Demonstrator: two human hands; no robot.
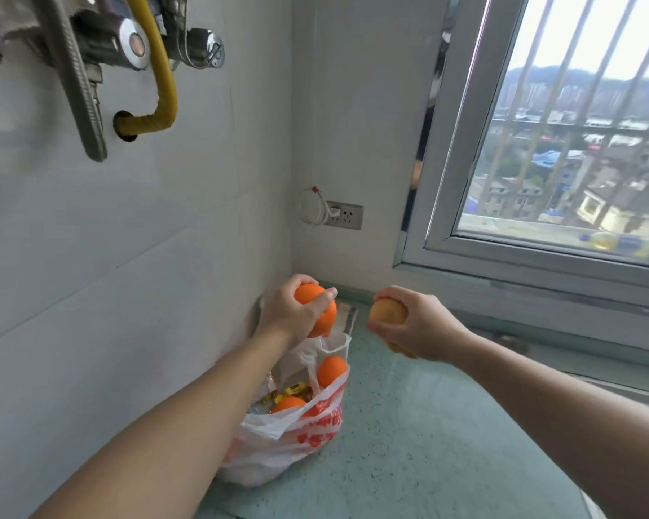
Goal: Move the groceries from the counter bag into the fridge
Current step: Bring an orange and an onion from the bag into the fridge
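Observation:
A white plastic bag with red print stands open on the green counter in the corner by the tiled wall. Inside it lie two oranges and some yellow-wrapped items. Above the bag my left hand grips oranges; two seem stacked under my fingers. To the right, over the counter, my right hand holds a paler yellow-orange fruit, with another yellowish piece showing under the palm. The fridge is not in view.
The green speckled counter runs to the right under a barred window. A wall socket with a coiled white cable sits behind the bag. Metal pipes, valves and a yellow hose hang on the wall at upper left.

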